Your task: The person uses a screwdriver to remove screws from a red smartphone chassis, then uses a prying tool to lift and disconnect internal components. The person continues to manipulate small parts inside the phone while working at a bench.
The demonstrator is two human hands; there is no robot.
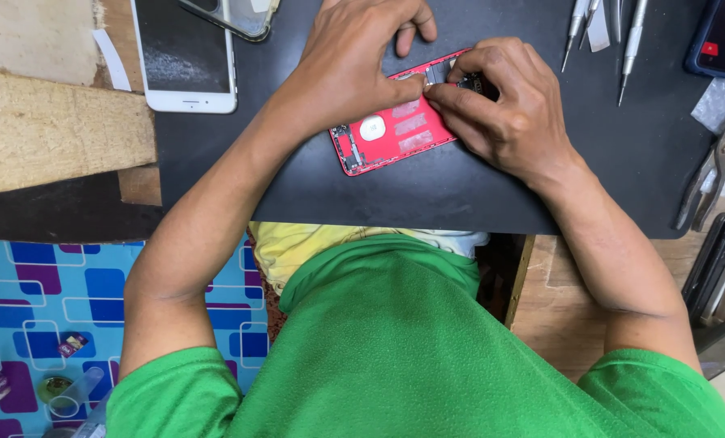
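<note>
A red phone back housing (395, 134), opened with its inside facing up, lies tilted on a black work mat (427, 195). My left hand (354, 61) rests over its upper left part, thumb pressing on the housing. My right hand (504, 105) covers the upper right end, thumb and forefinger pinched at a small part near the top edge. The pinched part is too small to make out. Both hands touch the housing; its far end is hidden beneath them.
A white phone (185, 55) lies screen up at the mat's far left, beside a clear case (236, 15). Several screwdrivers (630, 40) lie at the far right, pliers (711, 170) at the right edge. A wooden block (54, 130) sits to the left.
</note>
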